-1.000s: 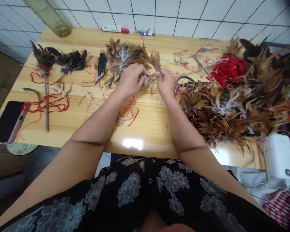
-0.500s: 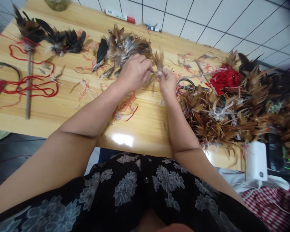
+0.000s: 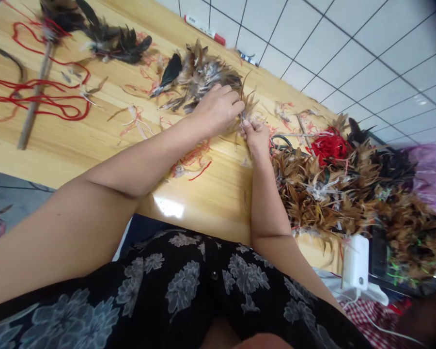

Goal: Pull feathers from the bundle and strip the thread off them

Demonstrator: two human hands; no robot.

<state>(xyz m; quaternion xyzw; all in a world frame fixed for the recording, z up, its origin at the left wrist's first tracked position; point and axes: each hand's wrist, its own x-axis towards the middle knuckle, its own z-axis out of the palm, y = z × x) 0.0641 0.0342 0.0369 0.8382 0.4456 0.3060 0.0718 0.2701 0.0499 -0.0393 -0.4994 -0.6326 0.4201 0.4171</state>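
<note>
My right hand point(image 3: 257, 137) pinches the base of a small brown feather bunch point(image 3: 250, 104) between thumb and fingers. Close against it, my left hand point(image 3: 218, 107) has its fingers curled and pressed together at the same bunch; what exactly they grip is hard to make out. Behind my left hand lies a heap of loose brown and grey feathers point(image 3: 207, 68), with a dark feather point(image 3: 171, 72) at its left. Red and white thread scraps point(image 3: 194, 157) are scattered on the wooden table point(image 3: 218, 194) below my hands.
A stick with dark feathers tied on top point(image 3: 36, 109) lies at left, over loops of red cord point(image 3: 70, 114). Many brown feather bundles point(image 3: 319, 189) cover the right side, beside red string point(image 3: 329, 145), scissors point(image 3: 281, 141) and a white charger point(image 3: 356, 261). A marker point(image 3: 204, 30) lies by the tiled wall.
The view has tilted and turned to the right, so the table's contents appear shifted. My left hand's fingers have come up beside the feather bunch; my right hand keeps its pinch.
</note>
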